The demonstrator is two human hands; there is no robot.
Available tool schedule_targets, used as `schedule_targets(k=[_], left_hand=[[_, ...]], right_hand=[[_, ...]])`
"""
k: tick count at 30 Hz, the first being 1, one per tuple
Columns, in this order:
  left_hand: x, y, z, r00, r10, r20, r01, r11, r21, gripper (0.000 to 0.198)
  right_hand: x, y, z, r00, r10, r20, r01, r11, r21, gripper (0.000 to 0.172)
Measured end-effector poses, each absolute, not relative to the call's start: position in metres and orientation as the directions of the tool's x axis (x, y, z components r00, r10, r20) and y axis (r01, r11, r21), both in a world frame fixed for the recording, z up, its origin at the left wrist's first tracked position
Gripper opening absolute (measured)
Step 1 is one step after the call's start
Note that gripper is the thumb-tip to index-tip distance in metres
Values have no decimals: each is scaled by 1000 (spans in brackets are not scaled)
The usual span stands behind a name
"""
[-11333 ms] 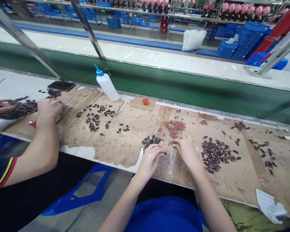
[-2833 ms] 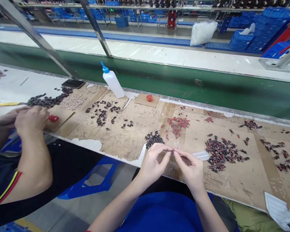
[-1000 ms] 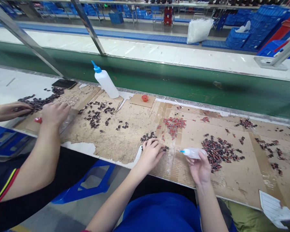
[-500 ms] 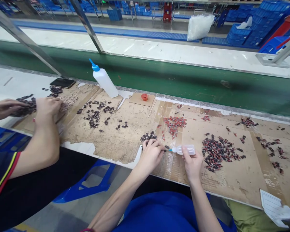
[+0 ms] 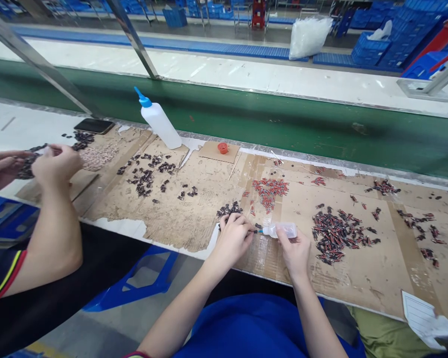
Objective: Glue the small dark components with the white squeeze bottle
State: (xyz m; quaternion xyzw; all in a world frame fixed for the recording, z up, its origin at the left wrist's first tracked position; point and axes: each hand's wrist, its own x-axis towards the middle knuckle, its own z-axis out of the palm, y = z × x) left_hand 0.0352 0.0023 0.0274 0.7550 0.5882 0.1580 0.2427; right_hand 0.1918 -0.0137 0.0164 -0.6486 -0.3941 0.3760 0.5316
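head view. we list first the hands of the wearer.

item: left hand point(image 5: 229, 236), low over the bench point(image 5: 129, 228), fingertips closed on a small dark part point(image 5: 256, 231), its shape mostly hidden. item: right hand point(image 5: 296, 251), fingers gripping a small clear squeeze bottle point(image 5: 286, 229), laid nearly level, its blue tip point(image 5: 260, 230) pointing left at the small dark part; whether the two touch we cannot tell.

about the hands we count: one heap of dark pieces point(image 5: 228, 210), just beyond the left hand; one spread of red pieces point(image 5: 271, 191), farther back; one large heap of red-and-black pieces point(image 5: 332, 236), to the right of the right hand.

at the back, on worn cardboard point(image 5: 186, 219), we enter: one large white bottle point(image 5: 161, 127), tilted, with blue nozzle; one red cup point(image 5: 223, 148) on a cardboard square point(image 5: 232, 155); one thin stick point(image 5: 234, 166) beside it. dark scattered pieces point(image 5: 144, 181) lie nearer than the large white bottle.

far left, we record a co-worker's two hands point(image 5: 56, 166), raised near another dark heap point(image 5: 25, 170), what they grip too unclear to tell; behind them, one phone point(image 5: 94, 126), lying flat.
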Motion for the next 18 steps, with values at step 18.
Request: schedule_targets(k=[18], left_hand=[[34,1,22,244,970,-16,791,-189,582,17]], right_hand=[[192,-13,14,396,917,-48,121,-104,-987,30]])
